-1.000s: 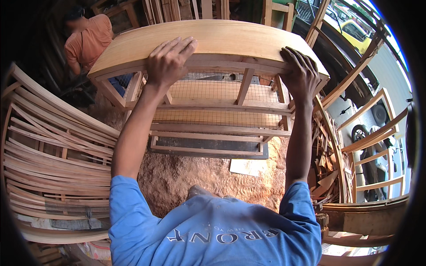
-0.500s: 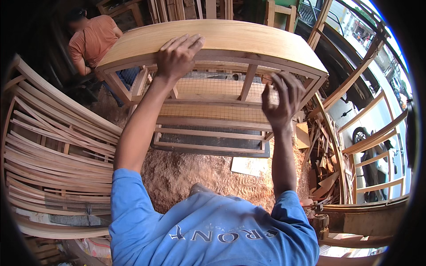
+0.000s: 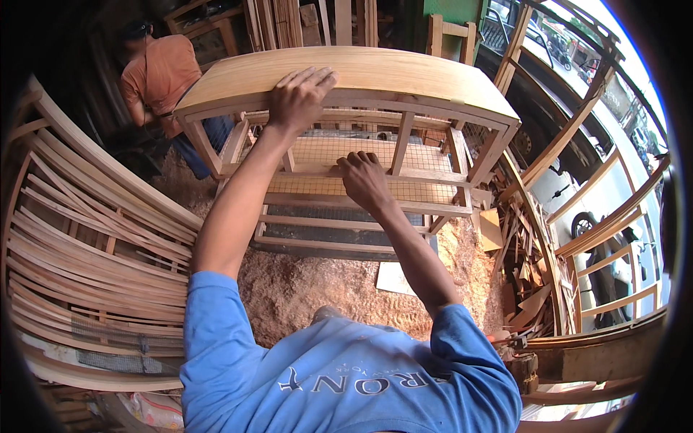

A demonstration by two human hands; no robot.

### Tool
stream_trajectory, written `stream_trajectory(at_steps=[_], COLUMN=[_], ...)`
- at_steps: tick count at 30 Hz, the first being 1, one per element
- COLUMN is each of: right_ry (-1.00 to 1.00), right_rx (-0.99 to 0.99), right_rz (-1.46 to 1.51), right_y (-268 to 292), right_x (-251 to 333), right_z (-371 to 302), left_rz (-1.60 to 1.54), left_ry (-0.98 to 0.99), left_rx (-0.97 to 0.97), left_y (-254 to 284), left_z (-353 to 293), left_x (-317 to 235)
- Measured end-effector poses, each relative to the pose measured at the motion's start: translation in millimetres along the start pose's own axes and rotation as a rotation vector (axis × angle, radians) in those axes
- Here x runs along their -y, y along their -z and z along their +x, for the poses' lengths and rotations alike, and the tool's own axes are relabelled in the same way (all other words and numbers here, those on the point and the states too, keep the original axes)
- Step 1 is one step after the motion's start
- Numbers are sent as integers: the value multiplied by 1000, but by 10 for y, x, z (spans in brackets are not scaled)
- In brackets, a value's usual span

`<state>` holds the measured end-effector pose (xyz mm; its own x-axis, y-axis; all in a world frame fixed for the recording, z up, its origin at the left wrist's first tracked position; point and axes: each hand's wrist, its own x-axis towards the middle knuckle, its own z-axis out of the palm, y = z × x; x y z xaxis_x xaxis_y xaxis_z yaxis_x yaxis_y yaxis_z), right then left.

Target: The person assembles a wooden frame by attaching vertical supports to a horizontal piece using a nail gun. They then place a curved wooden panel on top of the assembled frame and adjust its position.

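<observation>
A wooden cabinet frame [image 3: 404,148] with wire mesh [image 3: 426,155] on it stands in front of me, under a smooth, pale wooden top panel [image 3: 404,72]. My left hand [image 3: 297,101] rests on that panel near its front edge, fingers stretched out flat. Lower down, my right hand [image 3: 367,180] is in front of the mesh, close to the frame's middle rail. Its fingers are curled in, and whatever they hold or press on is hidden.
Sawdust and shavings [image 3: 289,289] cover the floor, with a pale board [image 3: 393,278] lying on it. Curved wooden slats [image 3: 101,238] are stacked at the left. Scrap wood [image 3: 523,281] is heaped at the right. A person in an orange shirt [image 3: 166,79] is at the far left.
My right hand has moved left and closer, from the cabinet's right side to its middle, and its fingers have curled. The left hand stays on the panel; the cabinet appears slightly shifted in view.
</observation>
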<state>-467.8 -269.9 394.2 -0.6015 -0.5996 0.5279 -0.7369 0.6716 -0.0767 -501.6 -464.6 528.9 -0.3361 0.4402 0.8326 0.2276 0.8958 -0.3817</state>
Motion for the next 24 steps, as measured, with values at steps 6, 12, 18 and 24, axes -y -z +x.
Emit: stream_trajectory(at_steps=[6, 12, 18, 24], right_ry=[87, 81, 89, 106], right_rx=[13, 28, 15, -10], right_rz=[91, 13, -53, -26], right_y=[154, 363, 550, 779], right_x=[85, 333, 509, 629], right_z=[-184, -403, -556, -629], left_rz=[-13, 5, -49, -50], left_ry=[-22, -6, -57, -69], left_rx=[48, 177, 154, 239], left_y=[51, 100, 34, 53], left_z=[16, 25, 11, 58], left_x=[13, 4, 74, 98])
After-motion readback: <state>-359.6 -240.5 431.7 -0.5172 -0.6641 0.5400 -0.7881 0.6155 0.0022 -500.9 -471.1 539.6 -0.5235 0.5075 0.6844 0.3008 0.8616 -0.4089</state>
